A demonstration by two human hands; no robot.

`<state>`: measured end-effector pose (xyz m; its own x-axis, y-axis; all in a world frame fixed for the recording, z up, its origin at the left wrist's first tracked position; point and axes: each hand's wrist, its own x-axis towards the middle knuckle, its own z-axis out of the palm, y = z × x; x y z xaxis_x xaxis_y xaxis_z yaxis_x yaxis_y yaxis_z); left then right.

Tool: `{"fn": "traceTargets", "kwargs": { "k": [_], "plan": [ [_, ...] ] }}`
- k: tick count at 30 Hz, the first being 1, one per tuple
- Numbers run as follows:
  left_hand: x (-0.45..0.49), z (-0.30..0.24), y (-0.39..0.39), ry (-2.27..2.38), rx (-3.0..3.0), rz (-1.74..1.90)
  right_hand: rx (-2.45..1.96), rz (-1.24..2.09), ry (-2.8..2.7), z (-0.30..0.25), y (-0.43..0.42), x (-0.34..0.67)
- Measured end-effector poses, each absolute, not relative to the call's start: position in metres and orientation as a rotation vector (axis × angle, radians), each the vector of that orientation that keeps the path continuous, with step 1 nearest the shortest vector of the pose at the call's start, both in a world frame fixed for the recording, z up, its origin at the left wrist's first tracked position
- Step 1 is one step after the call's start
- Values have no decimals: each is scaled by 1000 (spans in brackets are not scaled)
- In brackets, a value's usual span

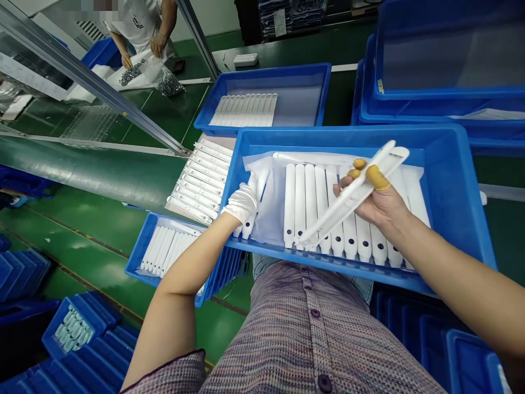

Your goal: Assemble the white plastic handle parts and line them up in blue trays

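Long white plastic strips (299, 202) with rounded ends lie in a row on a translucent sheet (270, 213) in a blue tray (447, 164). Yellow finger covers sit on my right hand (379, 200), which is closed round a pair of white plastic strips (348, 210). That pair slants above the row, one piece partly over the other. At the tray's left end, my left hand (241, 202) wears a white glove and closes on a white plastic strip (258, 191); its fingertips are partly hidden. Another strip is close beside it.
Behind stands a blue tray (324, 98) with more strips. White strips (200, 180) lie left of my tray, above a lower blue bin (141, 246). Stacked blue trays (422, 104) rise at right. Across a metal post (151, 126), a co-worker (143, 27) handles bags of small parts.
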<state>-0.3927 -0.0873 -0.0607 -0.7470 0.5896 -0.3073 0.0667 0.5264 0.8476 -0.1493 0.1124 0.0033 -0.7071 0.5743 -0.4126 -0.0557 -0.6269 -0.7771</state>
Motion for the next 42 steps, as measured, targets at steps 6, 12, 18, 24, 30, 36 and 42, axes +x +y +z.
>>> {"fn": "traceTargets", "kwargs": {
  "k": [6,12,18,24,30,36,42],
  "plan": [
    [-374,-69,-92,2314,504,1250,-1103,2255,-1148,2,130,-115],
    [-380,-56,-81,2403,488,1128,-1133,2406,-1450,17,154,-150],
    [-397,10,-104,2240,563,1216,-1149,2213,-2042,29,159,-248],
    [-394,46,-143,1562,110,1576,-1113,1775,-2643,2,136,-344],
    [-380,18,-133,1409,7,1649,-1017,1407,-2922,-14,115,-386],
    [-383,-17,-124,1622,42,1460,-1151,1450,-2867,-2,139,-377],
    [-384,-12,-141,1639,31,1334,-1056,1336,-2958,-7,148,-372]
  ]
}}
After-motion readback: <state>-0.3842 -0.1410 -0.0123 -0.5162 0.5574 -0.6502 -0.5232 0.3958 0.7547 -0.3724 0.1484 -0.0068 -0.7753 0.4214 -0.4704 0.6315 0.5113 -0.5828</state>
